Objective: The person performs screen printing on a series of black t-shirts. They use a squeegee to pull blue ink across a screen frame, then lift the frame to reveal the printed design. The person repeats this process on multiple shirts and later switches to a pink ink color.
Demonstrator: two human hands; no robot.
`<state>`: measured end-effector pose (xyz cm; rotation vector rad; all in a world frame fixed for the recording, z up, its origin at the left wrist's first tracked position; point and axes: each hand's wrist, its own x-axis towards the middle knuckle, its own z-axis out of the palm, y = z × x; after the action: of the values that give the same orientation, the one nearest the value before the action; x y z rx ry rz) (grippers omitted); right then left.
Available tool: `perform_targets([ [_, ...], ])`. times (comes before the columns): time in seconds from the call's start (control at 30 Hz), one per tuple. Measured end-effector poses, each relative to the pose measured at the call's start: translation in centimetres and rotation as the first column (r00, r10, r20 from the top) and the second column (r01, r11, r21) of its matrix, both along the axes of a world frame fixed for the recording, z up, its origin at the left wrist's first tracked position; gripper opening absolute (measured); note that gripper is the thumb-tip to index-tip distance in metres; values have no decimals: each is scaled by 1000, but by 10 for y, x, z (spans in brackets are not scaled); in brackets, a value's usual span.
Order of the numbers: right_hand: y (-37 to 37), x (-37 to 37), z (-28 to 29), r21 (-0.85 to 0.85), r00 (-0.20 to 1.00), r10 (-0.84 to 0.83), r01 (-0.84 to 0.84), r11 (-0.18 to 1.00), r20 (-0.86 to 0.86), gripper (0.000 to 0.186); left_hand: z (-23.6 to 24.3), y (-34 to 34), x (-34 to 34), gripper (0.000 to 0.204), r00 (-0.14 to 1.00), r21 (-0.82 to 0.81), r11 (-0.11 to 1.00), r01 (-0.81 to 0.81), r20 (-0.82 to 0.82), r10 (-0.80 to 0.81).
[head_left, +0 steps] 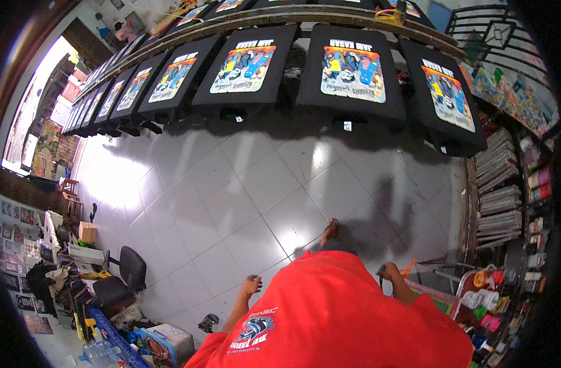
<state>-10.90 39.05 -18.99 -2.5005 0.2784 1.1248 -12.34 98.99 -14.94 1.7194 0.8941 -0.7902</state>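
My left hand (251, 285) hangs beside my red shirt with nothing in it, its fingers loosely apart above the floor tiles. On the other side, my right hand (389, 272) is curled closed. Something thin and dark shows at its fingers, too small to name. Close to that arm is a framed panel (440, 299) with a green patch; whether my hand touches it cannot be told. Ahead, black T-shirts (358, 107) lie stretched over boards in a long row, each with a colourful print. The nearest ones are beyond the reach of both hands.
Grey floor tiles (231, 202) lie between me and the shirt row. Stacked flat frames (498, 184) fill a rack at right, beside shelves of jars (538, 184). A cluttered work area with a black chair (130, 270) and a plastic box (167, 340) is at left.
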Motion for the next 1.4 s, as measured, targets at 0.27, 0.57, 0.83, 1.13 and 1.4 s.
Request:
perform_targets([
  [0.27,39,278,58,332,819,-331,184,925,469,18,18,-15,170,40,965,8,999,-33,259,30],
  [0.57,66,311,-12,13,850,-218,241,970,479,20,-27,86,249,29,883,386,856,343,177,-434],
  [0.83,161,266,-60,304,844,-536,501,810,37,17,-52,273,401,11,846,384,828,408,182,-501],
  [1.13,319,430,-8,367,906,-314,200,908,283,12,2,309,580,14,906,91,989,117,398,-144],
  [1.4,335,517,-26,366,933,-319,242,899,166,9,8,306,538,17,870,261,927,270,347,-351],
])
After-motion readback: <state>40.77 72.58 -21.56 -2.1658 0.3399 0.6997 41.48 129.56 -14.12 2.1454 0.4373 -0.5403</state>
